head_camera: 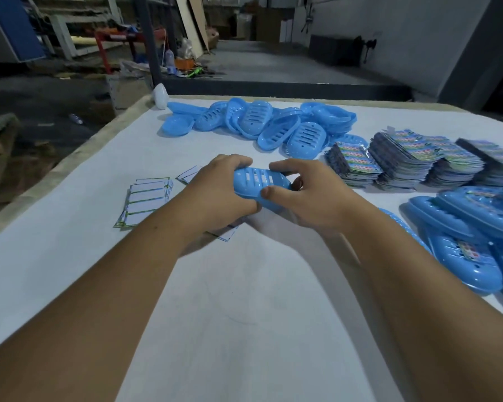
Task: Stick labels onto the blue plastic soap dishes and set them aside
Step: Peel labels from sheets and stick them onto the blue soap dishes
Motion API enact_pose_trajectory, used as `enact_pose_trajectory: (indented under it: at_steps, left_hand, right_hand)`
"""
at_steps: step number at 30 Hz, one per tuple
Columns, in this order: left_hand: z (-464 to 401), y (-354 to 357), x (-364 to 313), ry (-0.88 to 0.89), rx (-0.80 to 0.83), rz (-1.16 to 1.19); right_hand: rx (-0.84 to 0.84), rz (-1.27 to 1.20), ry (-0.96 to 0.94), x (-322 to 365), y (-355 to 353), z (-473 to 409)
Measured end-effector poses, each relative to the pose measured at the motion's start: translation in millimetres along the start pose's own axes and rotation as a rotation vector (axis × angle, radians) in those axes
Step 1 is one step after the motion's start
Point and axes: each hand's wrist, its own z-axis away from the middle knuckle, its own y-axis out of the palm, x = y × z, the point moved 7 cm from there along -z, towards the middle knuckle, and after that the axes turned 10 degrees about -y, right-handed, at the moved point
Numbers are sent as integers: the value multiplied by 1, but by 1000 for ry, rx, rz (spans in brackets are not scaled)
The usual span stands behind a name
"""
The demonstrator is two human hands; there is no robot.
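- A blue plastic soap dish (261, 185), an oval shell with smooth glossy walls and a row of narrow slots cut through its face, is held just above the table (244, 300), near its middle.
- The dish is gripped at its left end by the left hand (215, 188), with the fingers curled over the upper rim and the thumb tucked below.
- The right end is clasped by the right hand (311, 195); the thumb (269, 192) is pressed on the near edge and the fingers are wrapped over the far edge.
- The table is covered by a matte, pale sheet with a soft, cloth-like surface.
- A loose heap of unlabelled dishes (262, 123), the same slotted ovals, is piled at the far side.
- Stacks of printed labels (418, 161), thin glossy cards with multicoloured print, are ranged at the right, just beside the heap.
- Flat white backing sheets (145, 201) with green borders are spread to the left of the hands, partly under the left wrist.
- Labelled dishes (471, 242), overlapping, are laid at the right edge; a colourful sticker is seen on one.
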Motion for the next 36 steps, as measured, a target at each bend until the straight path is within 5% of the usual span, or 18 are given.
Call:
enact_pose_trajectory:
  at_steps: [20, 27, 36]
  left_hand:
    - [10, 15, -9, 37, 63, -215]
    - [11, 11, -11, 28, 6, -177]
    - [12, 9, -13, 44, -52, -194]
  right_hand:
    - [160, 129, 86, -7, -7, 1]
    - [-362, 451, 198, -15, -66, 2]
    - [-90, 588, 523, -48, -69, 16]
